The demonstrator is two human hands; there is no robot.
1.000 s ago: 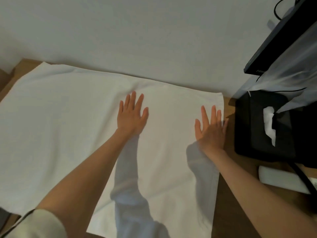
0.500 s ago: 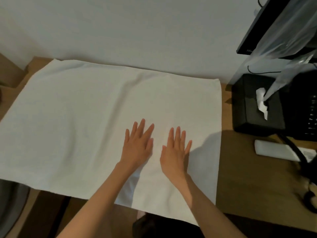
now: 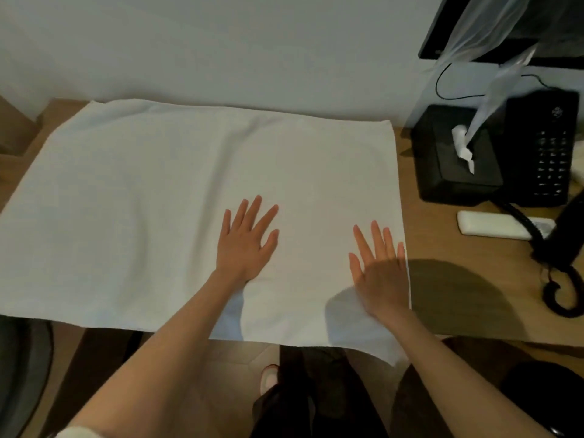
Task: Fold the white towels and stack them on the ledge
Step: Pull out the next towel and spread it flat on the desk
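A large white towel [image 3: 151, 203] lies spread flat over the wooden ledge [image 3: 452, 298], its near edge hanging a little over the front. My left hand [image 3: 245, 245] rests palm down on the towel near its middle, fingers spread. My right hand [image 3: 379, 270] lies flat, palm down, on the towel's right side, its little finger at the right edge. Neither hand grips the cloth.
Right of the towel stand a black tissue box [image 3: 455, 159], a black desk phone [image 3: 543, 150] with a coiled cord [image 3: 562, 289], and a white remote [image 3: 496, 224]. A monitor [image 3: 512, 26] and clear plastic film hang above. A wall runs behind the ledge.
My right hand has slid from beside the left hand out to the towel's right edge. The left hand stays near the middle. One second ago both hands were farther up the towel.
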